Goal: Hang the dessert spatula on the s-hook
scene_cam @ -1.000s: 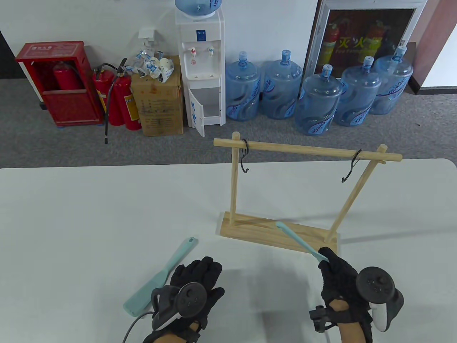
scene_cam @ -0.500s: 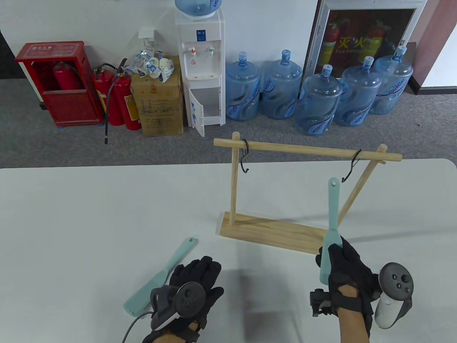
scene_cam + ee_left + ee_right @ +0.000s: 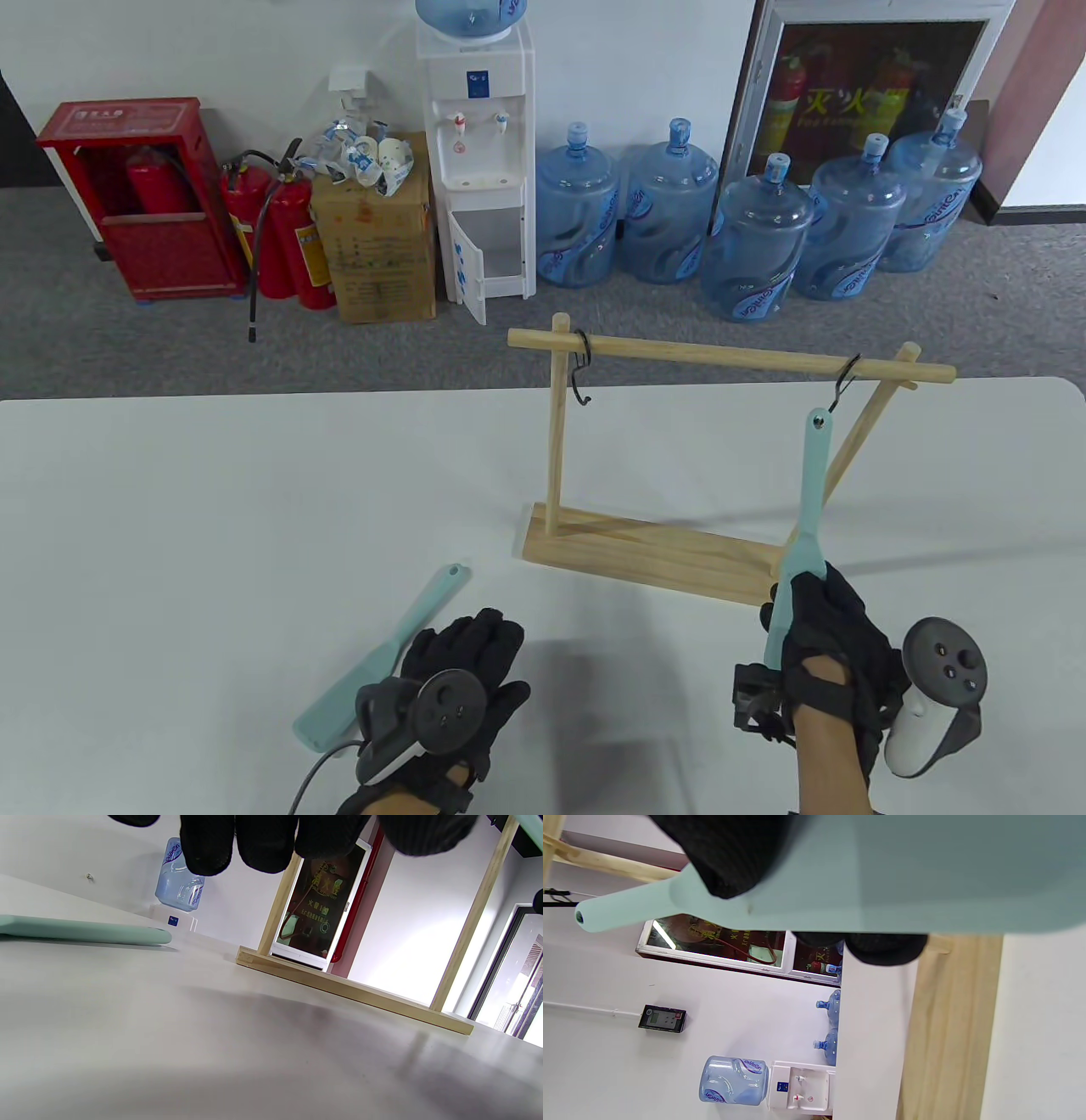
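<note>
My right hand (image 3: 810, 615) grips a teal dessert spatula (image 3: 804, 509) by its blade and holds it upright, handle up. The handle's hole end (image 3: 817, 418) is at the lower tip of the right black S-hook (image 3: 842, 384) on the wooden rack's crossbar (image 3: 730, 356); I cannot tell whether the hook passes through the hole. In the right wrist view the blade (image 3: 882, 874) fills the top. My left hand (image 3: 462, 666) lies open on the table, holding nothing, beside a second teal spatula (image 3: 382, 649) that lies flat and also shows in the left wrist view (image 3: 85, 931).
A second S-hook (image 3: 581, 378) hangs empty at the left end of the crossbar. The rack's wooden base (image 3: 653, 556) stands on the white table (image 3: 212, 509), just beyond both hands. Water bottles and fire extinguishers stand on the floor behind the table.
My right hand turned the spatula from pointing left and low to upright, then raised it up and right until its hole end reached the right S-hook. The left hand has not moved.
</note>
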A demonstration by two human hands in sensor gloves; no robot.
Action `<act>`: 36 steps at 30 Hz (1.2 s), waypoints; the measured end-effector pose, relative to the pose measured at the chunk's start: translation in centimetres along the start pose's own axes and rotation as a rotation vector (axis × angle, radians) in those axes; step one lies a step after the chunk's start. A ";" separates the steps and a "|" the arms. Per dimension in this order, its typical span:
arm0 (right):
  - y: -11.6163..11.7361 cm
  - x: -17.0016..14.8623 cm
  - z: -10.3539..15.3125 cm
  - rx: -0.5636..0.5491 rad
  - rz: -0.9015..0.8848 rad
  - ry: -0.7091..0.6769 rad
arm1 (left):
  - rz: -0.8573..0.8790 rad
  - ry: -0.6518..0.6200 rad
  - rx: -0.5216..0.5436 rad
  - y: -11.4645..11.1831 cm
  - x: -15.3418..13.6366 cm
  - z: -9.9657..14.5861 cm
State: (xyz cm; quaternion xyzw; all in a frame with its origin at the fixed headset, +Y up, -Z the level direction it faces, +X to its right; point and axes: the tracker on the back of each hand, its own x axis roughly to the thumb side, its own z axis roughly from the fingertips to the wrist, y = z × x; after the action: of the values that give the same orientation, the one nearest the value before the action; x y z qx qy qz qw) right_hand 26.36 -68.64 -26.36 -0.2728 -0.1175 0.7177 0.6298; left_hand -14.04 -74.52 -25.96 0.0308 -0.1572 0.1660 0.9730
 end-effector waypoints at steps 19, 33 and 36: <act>1.4 -2.8 -4.1 0.100 -0.010 0.086 | 0.007 0.024 -0.016 0.0 -0.6 -0.1; 2.6 -4.8 -5.9 0.101 0.200 -0.061 | -0.009 0.035 -0.026 -0.3 -1.0 -0.2; 2.3 -4.8 -4.8 0.102 0.208 -0.103 | -0.012 0.035 -0.025 -0.3 -0.9 -0.2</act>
State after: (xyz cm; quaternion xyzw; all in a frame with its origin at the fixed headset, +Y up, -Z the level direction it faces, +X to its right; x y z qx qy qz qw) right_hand 27.28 -74.51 -30.36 -0.2139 -0.0839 0.7973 0.5581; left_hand -14.73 -75.03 -26.44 0.0169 -0.1422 0.1590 0.9768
